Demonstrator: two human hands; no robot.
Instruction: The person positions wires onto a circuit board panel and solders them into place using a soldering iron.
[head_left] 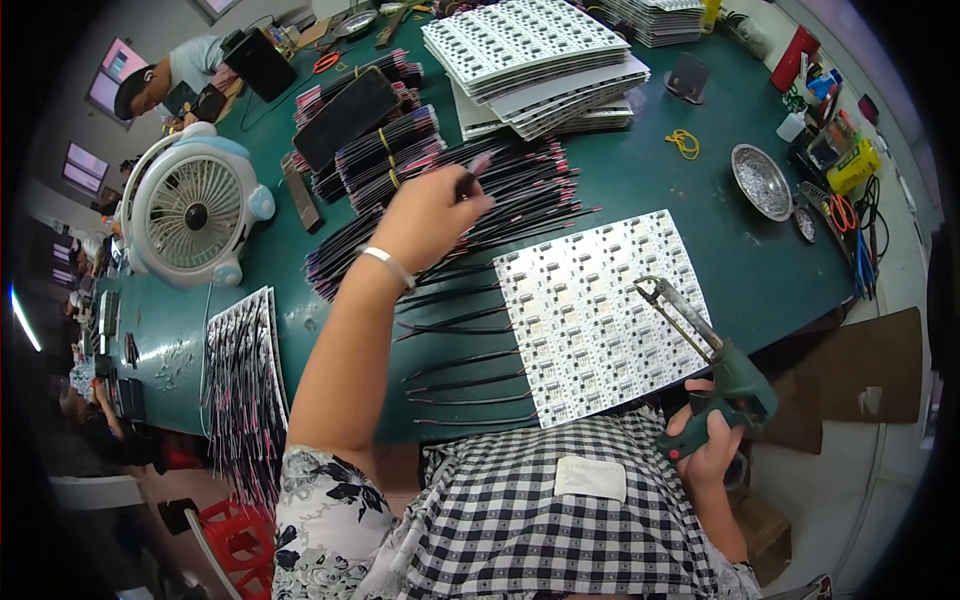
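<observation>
My left hand [425,220] is over a heap of thin black wires [525,190] with reddish ends. Its thumb and a finger with a dark band round it look apart, the fingertip blurred; nothing shows clearly between them. A green soldering gun [745,390] with a long metal nose is gripped in my right hand [710,445]. Its tip hangs above a white circuit board panel [590,320] covered with rows of small parts. Several black wires [470,355] stick out from the panel's left edge.
Stacked white panels [530,50] stand at the back, beside bundled wires [390,150] with a dark phone-like slab [347,118] on top. A fan [195,210] stands left, near a wired panel [245,370] overhanging the edge. Right are a metal dish [762,182] and a yellow band [683,145].
</observation>
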